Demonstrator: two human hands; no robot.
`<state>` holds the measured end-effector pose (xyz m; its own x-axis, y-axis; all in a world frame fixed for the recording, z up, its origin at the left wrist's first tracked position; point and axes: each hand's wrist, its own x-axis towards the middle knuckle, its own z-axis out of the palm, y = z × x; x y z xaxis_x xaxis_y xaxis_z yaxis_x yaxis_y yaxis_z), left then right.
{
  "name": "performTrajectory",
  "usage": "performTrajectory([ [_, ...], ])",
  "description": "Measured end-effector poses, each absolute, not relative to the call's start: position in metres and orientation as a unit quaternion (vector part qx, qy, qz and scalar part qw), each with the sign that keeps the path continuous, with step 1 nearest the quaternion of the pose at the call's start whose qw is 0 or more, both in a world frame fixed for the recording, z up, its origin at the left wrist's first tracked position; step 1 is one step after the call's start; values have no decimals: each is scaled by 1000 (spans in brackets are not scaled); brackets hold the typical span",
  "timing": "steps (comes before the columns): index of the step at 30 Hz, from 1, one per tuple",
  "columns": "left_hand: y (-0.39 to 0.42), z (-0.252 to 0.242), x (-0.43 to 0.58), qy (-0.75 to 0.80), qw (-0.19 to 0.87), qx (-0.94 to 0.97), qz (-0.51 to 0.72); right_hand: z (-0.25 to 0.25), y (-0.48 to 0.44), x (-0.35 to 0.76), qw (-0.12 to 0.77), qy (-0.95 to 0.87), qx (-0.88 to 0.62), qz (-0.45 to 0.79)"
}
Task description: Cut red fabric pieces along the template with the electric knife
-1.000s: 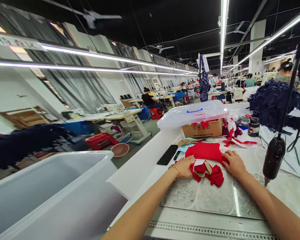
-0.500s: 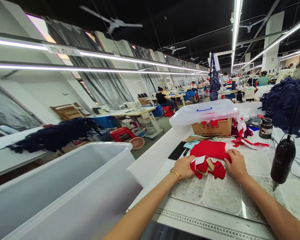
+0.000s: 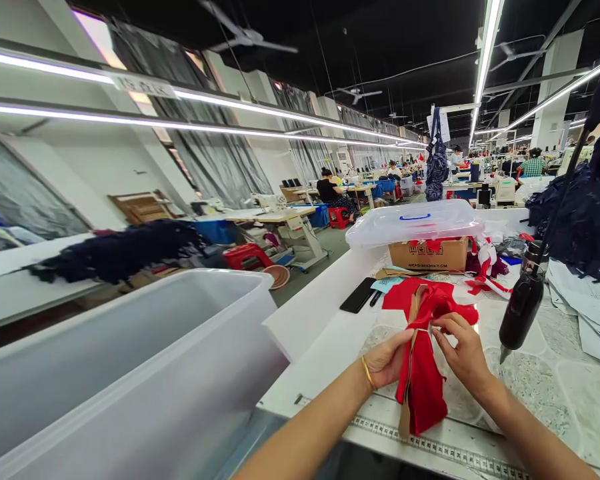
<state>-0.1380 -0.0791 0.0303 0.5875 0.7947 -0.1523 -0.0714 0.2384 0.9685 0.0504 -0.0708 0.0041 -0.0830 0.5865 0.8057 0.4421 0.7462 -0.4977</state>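
Both my hands hold up a bundle of red fabric pieces (image 3: 423, 380) with a tan strip in it, lifted off the white work table (image 3: 320, 347). My left hand (image 3: 387, 360) grips the bundle from the left, fingers closed on it. On the right, the fingers of my right hand (image 3: 463, 353) pinch its upper part. The lower end of the bundle hangs down over the ruler strip (image 3: 455, 457) at the table's front edge. More red fabric (image 3: 397, 293) lies flat on the table behind.
A large translucent plastic bin (image 3: 130, 373) stands at my left. A cardboard box (image 3: 427, 255) under a clear lid (image 3: 415, 223), a black phone (image 3: 359, 295) and a hanging black tool (image 3: 523, 303) are on or over the table. Dark fabric piles lie right. Other people work at sewing tables beyond.
The red bundle lay on the table under both hands; now both hands have lifted it upright and nearer to me. The camera has also turned slightly.
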Motion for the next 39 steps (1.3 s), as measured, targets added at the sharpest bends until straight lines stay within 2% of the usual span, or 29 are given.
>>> performTrajectory([
  [4, -92, 39, -120, 262, 808, 436, 296, 2, -78, 54, 566, -748, -343, 47],
  [6, -96, 43, -116, 256, 821, 420, 289, 4, -83, 56, 560, -758, -332, 31],
  [14, -115, 49, -115, 239, 806, 405, 358, 17, -101, 62, 569, -772, -283, -15],
  [25, -132, 52, -110, 279, 737, 491, 371, 12, -111, 64, 603, -740, -297, 9],
  [33, -141, 41, -100, 350, 746, 418, 381, 28, -121, 79, 582, -747, -287, 146],
  [37, -144, 40, -96, 370, 691, 491, 380, 25, -127, 91, 551, -731, -306, 262],
  [39, -145, 45, -94, 381, 626, 565, 378, 21, -130, 98, 537, -710, -305, 338],
])
